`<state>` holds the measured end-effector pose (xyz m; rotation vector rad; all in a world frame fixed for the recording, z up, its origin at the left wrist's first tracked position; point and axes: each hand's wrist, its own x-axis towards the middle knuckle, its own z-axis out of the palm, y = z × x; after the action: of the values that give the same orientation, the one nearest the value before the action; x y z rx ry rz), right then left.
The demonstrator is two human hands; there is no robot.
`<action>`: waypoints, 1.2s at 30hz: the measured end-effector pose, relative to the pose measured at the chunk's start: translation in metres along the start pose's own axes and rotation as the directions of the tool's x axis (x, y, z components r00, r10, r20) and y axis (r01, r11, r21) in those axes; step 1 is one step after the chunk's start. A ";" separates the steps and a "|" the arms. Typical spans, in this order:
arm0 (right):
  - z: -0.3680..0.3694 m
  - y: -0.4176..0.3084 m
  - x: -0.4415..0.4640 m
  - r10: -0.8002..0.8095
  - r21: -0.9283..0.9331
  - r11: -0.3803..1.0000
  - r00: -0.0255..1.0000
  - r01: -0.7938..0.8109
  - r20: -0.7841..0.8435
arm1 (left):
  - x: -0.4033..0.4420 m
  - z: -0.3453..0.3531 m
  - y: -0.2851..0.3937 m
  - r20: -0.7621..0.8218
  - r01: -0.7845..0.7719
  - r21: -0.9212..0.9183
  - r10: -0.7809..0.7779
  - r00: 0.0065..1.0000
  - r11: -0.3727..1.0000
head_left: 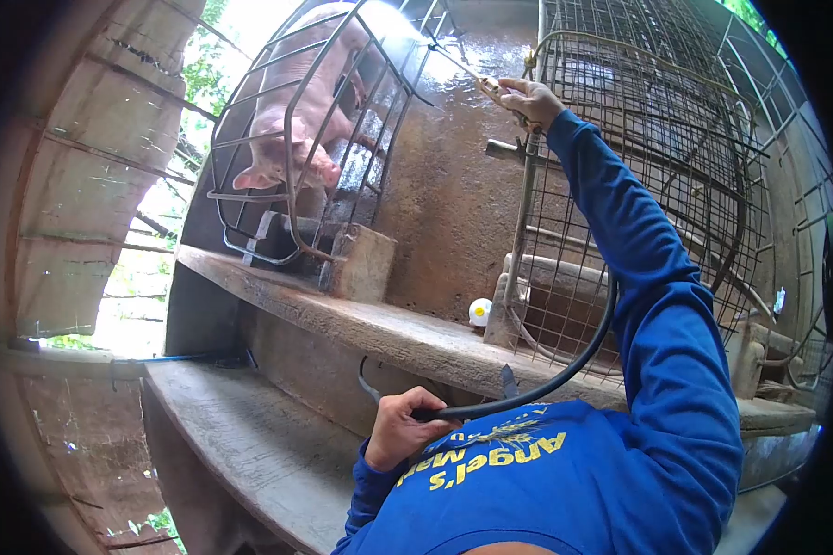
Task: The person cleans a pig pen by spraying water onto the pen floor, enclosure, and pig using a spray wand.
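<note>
My left hand [405,429] is closed around a black hose [528,393] near my blue shirt. The hose curves up to the right, passing by my sleeve. My right hand [532,101] reaches up to the top of the wire-mesh gate [639,139], its fingers closed on a pale rope [498,91] tied near the gate's post. The rope runs left toward the barred cage [296,120]. Inside that cage, a pink pig [292,139] has its head low, facing the front bars.
A concrete ledge [342,324] runs below the pens, with a lower concrete step [250,453] in front. A white round object with a yellow spot [479,312] sits on the ledge by the gate. Wet brown floor [444,176] lies between cage and gate.
</note>
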<state>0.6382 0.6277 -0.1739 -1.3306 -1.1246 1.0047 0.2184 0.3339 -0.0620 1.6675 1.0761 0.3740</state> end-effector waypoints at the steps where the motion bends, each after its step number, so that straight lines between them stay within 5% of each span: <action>1: -0.003 0.008 0.003 -0.017 -0.042 0.999 1.000 0.018 0.013 | 0.000 0.001 0.001 0.005 -0.001 0.019 0.001 1.000 1.000; 3: 0.000 -0.003 -0.005 -0.037 -0.053 0.998 0.996 0.042 0.080 | -0.001 0.003 0.004 0.015 -0.007 0.004 0.007 1.000 1.000; 4: -0.006 -0.020 -0.016 0.025 -0.263 0.965 0.987 0.018 0.158 | -0.002 0.003 0.004 0.026 -0.003 -0.008 0.003 1.000 1.000; 6: -0.014 -0.011 -0.011 0.073 -0.254 0.966 0.992 -0.045 0.102 | -0.006 0.002 0.004 0.043 0.009 -0.037 -0.008 0.999 0.999; 8: -0.008 -0.058 -0.035 0.055 -0.066 0.997 0.996 -0.051 0.064 | -0.007 0.003 0.001 0.034 -0.015 -0.050 0.016 0.999 0.999; 9: -0.004 -0.058 -0.024 -0.093 -0.172 0.981 0.996 0.094 0.013 | -0.008 0.004 -0.001 0.031 -0.026 -0.057 0.028 0.999 0.998; 12: 0.009 -0.116 -0.054 -0.015 -0.035 0.999 0.999 0.016 0.030 | -0.013 0.003 -0.003 0.029 -0.070 -0.050 0.072 0.997 0.996; 13: 0.003 -0.136 -0.059 0.009 -0.020 1.000 0.972 -0.005 0.234 | -0.015 0.001 0.002 0.033 -0.081 -0.063 0.083 0.996 0.995; 16: 0.008 -0.150 -0.060 -0.012 0.091 0.996 0.959 -0.015 0.282 | -0.021 0.002 0.006 0.039 -0.124 -0.081 0.128 0.991 0.989; 20: 0.005 -0.164 -0.059 -0.076 -0.122 0.989 0.995 0.084 0.070 | -0.033 0.001 0.009 0.011 -0.068 -0.076 0.069 0.998 0.995; 24: 0.004 -0.183 -0.085 0.014 0.046 0.998 0.928 -0.033 0.373 | -0.045 0.000 0.006 0.003 -0.145 -0.116 0.146 0.989 0.983; 28: 0.005 -0.177 -0.069 -0.069 -0.022 0.997 0.989 0.072 0.130 | -0.054 0.004 0.008 -0.022 -0.138 -0.113 0.136 0.990 0.984; 33: 0.007 -0.193 -0.095 0.034 0.061 0.996 0.918 -0.063 0.394 | -0.062 0.005 0.000 -0.034 -0.183 -0.155 0.180 0.983 0.971; 36: 0.007 -0.189 -0.084 -0.004 -0.023 1.000 0.975 0.010 0.221 | -0.062 0.008 0.002 -0.029 -0.176 -0.180 0.174 0.984 0.968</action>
<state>0.6006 0.5430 0.0110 -1.2544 -1.3101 1.1588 0.1912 0.2793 -0.0472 1.6011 0.8781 0.5811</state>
